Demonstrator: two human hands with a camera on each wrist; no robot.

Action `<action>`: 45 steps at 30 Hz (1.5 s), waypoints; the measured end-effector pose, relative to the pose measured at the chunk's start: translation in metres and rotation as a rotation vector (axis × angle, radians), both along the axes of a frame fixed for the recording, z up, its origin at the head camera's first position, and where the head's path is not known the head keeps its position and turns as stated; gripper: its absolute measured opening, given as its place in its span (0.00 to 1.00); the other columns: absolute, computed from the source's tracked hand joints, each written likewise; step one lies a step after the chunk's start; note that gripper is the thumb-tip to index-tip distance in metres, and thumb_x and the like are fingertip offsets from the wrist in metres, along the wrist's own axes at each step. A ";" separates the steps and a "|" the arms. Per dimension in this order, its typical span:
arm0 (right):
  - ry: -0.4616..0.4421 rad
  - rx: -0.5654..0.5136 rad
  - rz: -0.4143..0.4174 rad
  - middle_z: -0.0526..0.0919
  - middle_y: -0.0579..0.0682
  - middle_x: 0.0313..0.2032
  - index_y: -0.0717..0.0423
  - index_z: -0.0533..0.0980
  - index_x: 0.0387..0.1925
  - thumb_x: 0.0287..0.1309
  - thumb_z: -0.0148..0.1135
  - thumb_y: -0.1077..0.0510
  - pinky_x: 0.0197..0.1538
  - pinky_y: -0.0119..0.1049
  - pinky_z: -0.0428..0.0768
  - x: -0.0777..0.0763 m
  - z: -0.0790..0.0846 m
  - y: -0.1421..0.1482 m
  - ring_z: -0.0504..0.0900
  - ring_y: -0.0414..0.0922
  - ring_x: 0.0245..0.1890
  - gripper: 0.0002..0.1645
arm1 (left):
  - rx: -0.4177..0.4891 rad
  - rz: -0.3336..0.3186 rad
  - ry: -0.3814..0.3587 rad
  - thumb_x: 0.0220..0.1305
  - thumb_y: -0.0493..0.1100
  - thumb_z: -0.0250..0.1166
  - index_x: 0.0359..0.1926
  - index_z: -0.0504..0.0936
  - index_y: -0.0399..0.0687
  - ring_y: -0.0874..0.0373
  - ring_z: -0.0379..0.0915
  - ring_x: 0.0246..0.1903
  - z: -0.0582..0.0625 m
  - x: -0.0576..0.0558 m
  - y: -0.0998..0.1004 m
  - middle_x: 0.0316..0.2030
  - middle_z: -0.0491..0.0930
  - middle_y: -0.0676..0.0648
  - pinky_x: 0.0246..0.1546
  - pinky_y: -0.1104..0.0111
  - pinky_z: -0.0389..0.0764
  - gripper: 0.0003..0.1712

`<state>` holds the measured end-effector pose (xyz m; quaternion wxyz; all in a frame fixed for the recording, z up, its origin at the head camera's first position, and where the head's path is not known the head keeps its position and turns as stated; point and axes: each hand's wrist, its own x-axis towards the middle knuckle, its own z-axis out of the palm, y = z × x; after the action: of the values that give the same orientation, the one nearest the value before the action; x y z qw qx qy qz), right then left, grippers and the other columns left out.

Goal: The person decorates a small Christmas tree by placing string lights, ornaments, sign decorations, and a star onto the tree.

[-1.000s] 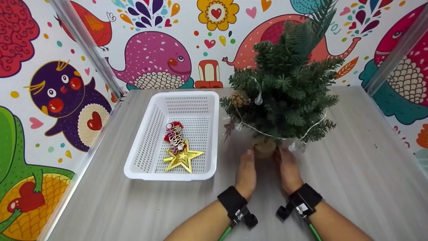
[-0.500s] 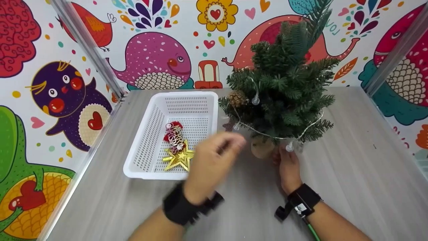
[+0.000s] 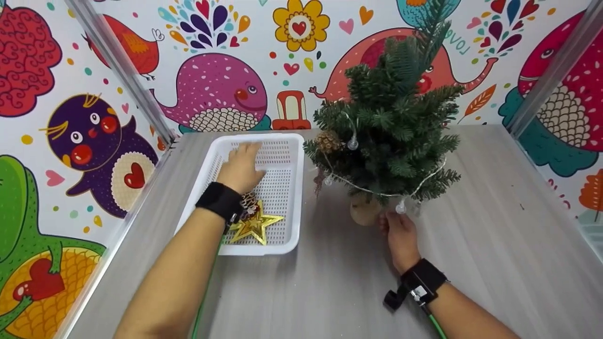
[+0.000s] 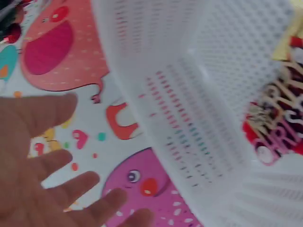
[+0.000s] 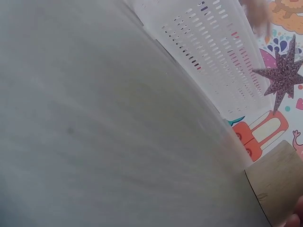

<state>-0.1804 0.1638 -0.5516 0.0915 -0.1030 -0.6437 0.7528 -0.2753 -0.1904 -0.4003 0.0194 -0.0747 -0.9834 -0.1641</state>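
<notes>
My left hand (image 3: 241,169), fingers spread and holding nothing, is over the far part of the white plastic basket (image 3: 298,197). In the basket lie a gold star (image 3: 256,226) and a red "Merry Christmas" letter ornament (image 4: 277,120), which my wrist partly hides in the head view. My right hand (image 3: 400,238) grips the side of the round wooden base (image 3: 365,210) of a small Christmas tree (image 3: 391,127); its fingertips (image 5: 294,220) show at the base in the right wrist view. The tree stands upright, strung with clear bulb lights (image 3: 352,142).
A pine cone (image 3: 329,141) and a purple glitter star (image 5: 283,73) hang on the tree's left side, towards the basket. Cartoon-printed walls (image 3: 292,70) with metal corner posts (image 3: 122,70) enclose the grey tabletop (image 3: 301,301).
My left hand has let go of the tree's base and moved left over the basket, its fingers opening out. My right hand stays at the base. The head view has shifted slightly.
</notes>
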 end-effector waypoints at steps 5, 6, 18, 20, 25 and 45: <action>-0.010 0.003 0.013 0.80 0.50 0.31 0.69 0.79 0.39 0.80 0.46 0.63 0.35 0.32 0.77 0.001 -0.001 -0.002 0.78 0.43 0.31 0.17 | -0.282 -0.122 -0.192 0.68 0.25 0.59 0.79 0.67 0.46 0.32 0.51 0.78 -0.030 -0.001 -0.025 0.78 0.60 0.32 0.74 0.30 0.52 0.40; -0.012 0.002 0.013 0.80 0.50 0.31 0.69 0.79 0.39 0.80 0.47 0.63 0.35 0.32 0.77 0.001 -0.001 -0.003 0.78 0.43 0.31 0.17 | -0.322 -0.147 -0.207 0.68 0.24 0.59 0.79 0.68 0.46 0.32 0.50 0.79 -0.034 0.000 -0.028 0.79 0.60 0.33 0.74 0.30 0.52 0.40; 0.005 0.024 0.039 0.81 0.51 0.31 0.69 0.80 0.40 0.84 0.46 0.58 0.38 0.33 0.76 0.001 0.000 0.003 0.79 0.43 0.32 0.22 | -0.560 -0.368 -0.200 0.63 0.23 0.66 0.74 0.73 0.44 0.31 0.52 0.78 -0.064 0.005 -0.040 0.76 0.64 0.33 0.74 0.36 0.61 0.39; 0.000 0.017 0.031 0.81 0.50 0.31 0.69 0.81 0.39 0.84 0.47 0.57 0.37 0.33 0.77 0.001 0.000 0.002 0.79 0.43 0.32 0.22 | -0.585 -0.384 -0.163 0.62 0.24 0.69 0.70 0.78 0.43 0.32 0.56 0.77 -0.064 0.004 -0.040 0.74 0.67 0.34 0.73 0.37 0.64 0.34; 0.005 0.001 0.010 0.81 0.50 0.30 0.68 0.81 0.38 0.83 0.48 0.58 0.35 0.32 0.78 0.000 0.001 0.002 0.79 0.42 0.30 0.21 | -0.561 -0.394 -0.117 0.61 0.26 0.70 0.62 0.83 0.39 0.35 0.60 0.74 -0.065 0.002 -0.042 0.70 0.72 0.35 0.72 0.39 0.66 0.27; -0.007 -0.022 0.021 0.81 0.50 0.31 0.67 0.81 0.38 0.82 0.48 0.60 0.35 0.32 0.78 -0.002 -0.001 0.002 0.80 0.42 0.31 0.20 | -0.331 -0.275 -0.104 0.57 0.51 0.74 0.50 0.81 0.35 0.39 0.75 0.47 -0.061 -0.006 -0.039 0.43 0.78 0.38 0.53 0.45 0.79 0.27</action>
<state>-0.1825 0.1653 -0.5529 0.0803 -0.0997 -0.6367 0.7604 -0.2817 -0.2291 -0.4609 -0.0664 -0.2015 -0.9772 -0.0053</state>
